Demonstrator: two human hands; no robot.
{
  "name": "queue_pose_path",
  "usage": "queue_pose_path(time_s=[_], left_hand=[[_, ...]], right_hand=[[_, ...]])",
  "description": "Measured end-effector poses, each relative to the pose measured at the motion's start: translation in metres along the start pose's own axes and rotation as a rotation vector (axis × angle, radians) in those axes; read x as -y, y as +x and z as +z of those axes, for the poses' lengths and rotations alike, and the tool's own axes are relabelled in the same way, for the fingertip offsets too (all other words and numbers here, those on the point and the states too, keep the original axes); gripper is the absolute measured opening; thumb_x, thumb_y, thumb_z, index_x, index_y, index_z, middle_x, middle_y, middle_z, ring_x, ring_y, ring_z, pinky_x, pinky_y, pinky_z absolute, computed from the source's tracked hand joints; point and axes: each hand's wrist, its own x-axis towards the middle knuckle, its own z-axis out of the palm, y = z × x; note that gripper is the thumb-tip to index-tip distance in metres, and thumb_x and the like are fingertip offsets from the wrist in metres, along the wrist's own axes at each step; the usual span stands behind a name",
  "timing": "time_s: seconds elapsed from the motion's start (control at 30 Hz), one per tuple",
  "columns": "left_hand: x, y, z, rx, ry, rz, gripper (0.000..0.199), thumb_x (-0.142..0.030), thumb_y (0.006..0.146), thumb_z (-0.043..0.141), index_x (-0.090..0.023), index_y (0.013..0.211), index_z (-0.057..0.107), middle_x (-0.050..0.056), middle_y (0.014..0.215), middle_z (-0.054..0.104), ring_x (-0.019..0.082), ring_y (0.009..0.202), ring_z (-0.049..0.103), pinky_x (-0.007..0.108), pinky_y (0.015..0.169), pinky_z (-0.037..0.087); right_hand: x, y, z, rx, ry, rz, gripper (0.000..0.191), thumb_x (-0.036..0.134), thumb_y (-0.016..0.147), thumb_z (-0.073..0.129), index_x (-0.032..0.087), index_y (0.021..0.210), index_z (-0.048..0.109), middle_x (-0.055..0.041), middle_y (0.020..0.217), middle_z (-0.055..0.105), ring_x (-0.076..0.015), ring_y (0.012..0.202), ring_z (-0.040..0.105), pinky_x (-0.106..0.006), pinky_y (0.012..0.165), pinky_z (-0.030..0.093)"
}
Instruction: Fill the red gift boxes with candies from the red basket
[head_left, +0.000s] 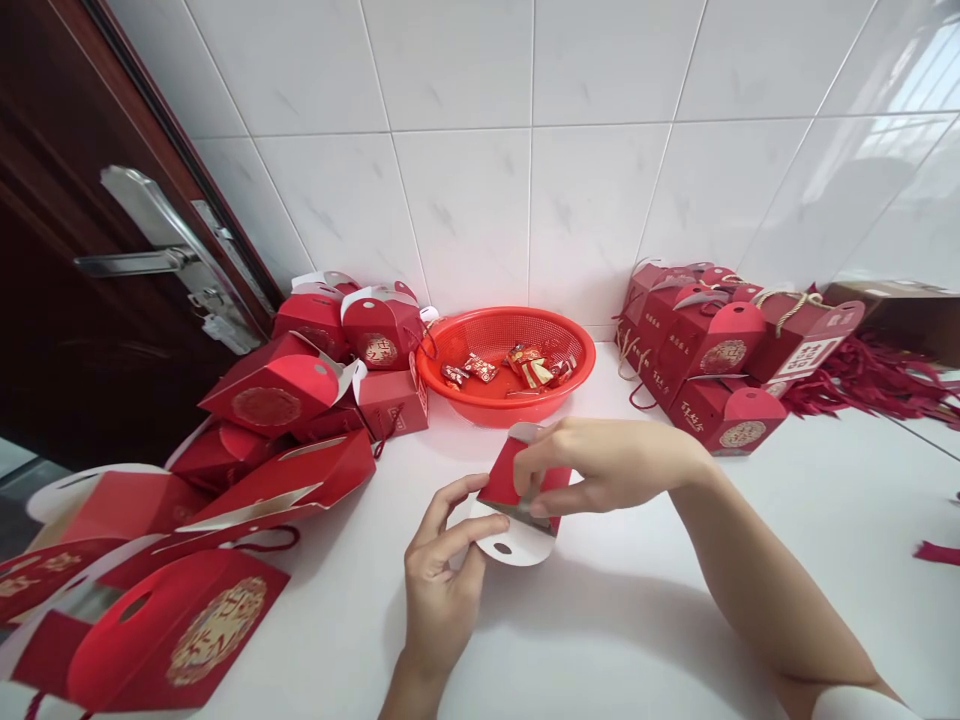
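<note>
A small red gift box (pixel 498 478) with a white-lined flap (pixel 525 542) folded out toward me is in the middle of the white table. My left hand (pixel 450 555) grips its left side, fingers on the wall and on the flap. From the right, my right hand (pixel 592 465) reaches over the box with bent fingers at its opening. Whatever those fingers hold, if anything, is hidden. Just behind the box stands a red plastic basket (pixel 484 408) with several wrapped candies (pixel 532 368) inside.
Several unclosed red boxes (pixel 274 390) pile up on the left, near a dark door (pixel 67 350) with a metal handle. Stacked boxes with rope handles (pixel 724 355) stand at the right rear. Dark red ribbons (pixel 862 380) and a brown carton (pixel 900 310) lie beyond them. White tiles form the back wall.
</note>
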Motion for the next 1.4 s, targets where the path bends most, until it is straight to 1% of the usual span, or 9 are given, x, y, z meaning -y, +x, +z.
queue_pose_path(time_s=[0.1,0.43,0.57,0.7,0.77,0.9,1.03,1.2,1.4], left_hand=[[0.002,-0.001,0.0,-0.048,0.021,-0.011,0.038,-0.004,0.084,0.052,-0.03,0.087,0.081,0.002,0.121,0.068,0.022,0.116,0.065,0.036,0.097,0.056],[-0.009,-0.002,0.0,-0.063,-0.065,-0.103,0.027,-0.03,0.092,0.055,-0.024,0.085,0.08,0.005,0.13,0.063,0.026,0.122,0.059,0.04,0.105,0.049],[-0.009,-0.002,0.002,-0.039,-0.01,-0.127,0.03,-0.036,0.091,0.06,-0.022,0.074,0.079,0.007,0.127,0.064,0.028,0.12,0.06,0.042,0.104,0.052],[-0.003,-0.003,0.004,-0.004,0.048,-0.108,0.02,-0.033,0.089,0.063,-0.025,0.089,0.081,0.007,0.135,0.06,0.029,0.121,0.06,0.041,0.1,0.055],[-0.002,-0.003,0.005,0.005,0.035,-0.157,0.023,-0.034,0.091,0.06,-0.026,0.098,0.08,0.007,0.14,0.056,0.029,0.122,0.059,0.038,0.091,0.06],[0.0,-0.004,0.007,0.09,-0.037,-0.276,0.038,-0.035,0.092,0.055,-0.026,0.126,0.07,0.011,0.142,0.054,0.032,0.128,0.054,0.028,0.066,0.061],[0.009,-0.008,0.006,0.063,-0.004,-0.31,0.058,-0.035,0.09,0.058,-0.024,0.146,0.051,0.012,0.138,0.058,0.029,0.121,0.058,0.034,0.085,0.06],[0.018,-0.012,0.008,0.049,0.0,-0.39,0.071,-0.04,0.09,0.06,-0.025,0.155,0.036,0.013,0.138,0.057,0.027,0.116,0.06,0.039,0.092,0.056],[0.014,-0.006,0.008,0.109,-0.016,-0.464,0.073,-0.045,0.089,0.06,-0.021,0.154,0.038,0.014,0.131,0.06,0.028,0.113,0.064,0.041,0.095,0.055]], right_hand=[[-0.001,-0.004,-0.005,0.106,0.049,0.08,0.019,0.017,0.093,0.057,0.017,0.08,0.071,-0.0009,0.072,0.068,-0.0115,0.062,0.056,-0.022,0.054,0.039],[0.001,0.014,0.007,0.25,-0.074,0.223,0.023,0.002,0.08,0.055,0.016,0.064,0.062,0.0033,0.059,0.054,-0.0091,0.054,0.04,-0.025,0.051,0.027],[-0.001,0.018,0.008,0.308,-0.055,0.233,0.019,0.005,0.082,0.054,0.016,0.078,0.069,0.0033,0.062,0.051,-0.01,0.058,0.041,-0.025,0.053,0.028],[-0.002,0.018,0.008,0.255,-0.056,0.254,0.044,0.007,0.083,0.057,0.019,0.125,0.064,0.0014,0.075,0.057,-0.0118,0.063,0.047,-0.024,0.053,0.029],[-0.003,0.018,0.01,0.234,-0.068,0.279,0.053,0.01,0.084,0.059,0.02,0.136,0.057,-0.001,0.083,0.06,-0.0128,0.066,0.049,-0.023,0.052,0.029],[-0.005,0.018,0.013,0.209,-0.064,0.286,0.057,0.014,0.082,0.063,0.021,0.138,0.053,-0.0048,0.095,0.064,-0.0143,0.07,0.055,-0.022,0.052,0.032],[-0.002,0.014,0.011,0.128,-0.15,0.294,0.067,0.013,0.079,0.068,0.02,0.143,0.049,-0.0103,0.112,0.066,-0.0232,0.094,0.063,-0.026,0.065,0.044],[0.001,0.005,0.01,0.051,-0.289,0.326,0.076,0.01,0.074,0.074,0.017,0.145,0.05,-0.0159,0.139,0.055,-0.0327,0.129,0.051,-0.037,0.095,0.046],[-0.007,0.006,0.012,0.186,-0.243,0.53,0.072,0.031,0.074,0.078,0.018,0.14,0.053,-0.0157,0.129,0.062,-0.0341,0.116,0.06,-0.037,0.083,0.05]])
